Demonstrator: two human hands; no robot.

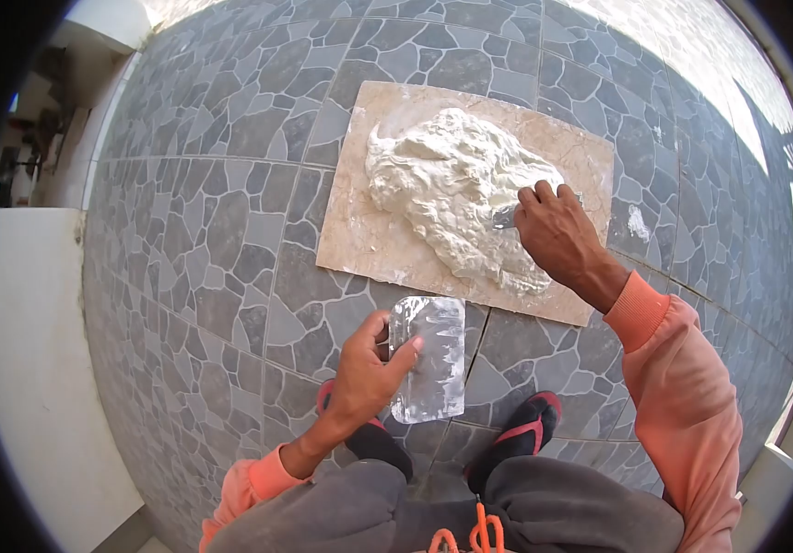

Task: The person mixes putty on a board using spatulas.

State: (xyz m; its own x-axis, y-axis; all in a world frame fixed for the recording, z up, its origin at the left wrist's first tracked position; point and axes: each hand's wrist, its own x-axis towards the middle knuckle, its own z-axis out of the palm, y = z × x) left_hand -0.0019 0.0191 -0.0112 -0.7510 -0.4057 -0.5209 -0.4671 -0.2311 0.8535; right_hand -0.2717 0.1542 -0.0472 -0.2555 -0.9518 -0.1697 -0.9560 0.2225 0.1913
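My left hand point(366, 370) grips a flat rectangular scraper point(438, 355) by its left edge, thumb on top. White streaks are smeared across its face. A mound of thick white paste point(452, 175) lies spread over a beige tile board point(346, 226) on the floor. At the mound's right side, my right hand point(560, 238) is closed around a small putty knife point(504, 217). Only part of its grey blade shows, against the paste; my fingers hide the handle.
Grey stone-patterned floor tiles point(221, 212) surround the board. My feet in dark sandals point(527, 429) stand just in front of it. A white smear point(638, 224) marks the floor to the right. A pale wall block point(37, 350) stands at the left, and sunlight falls at the upper right.
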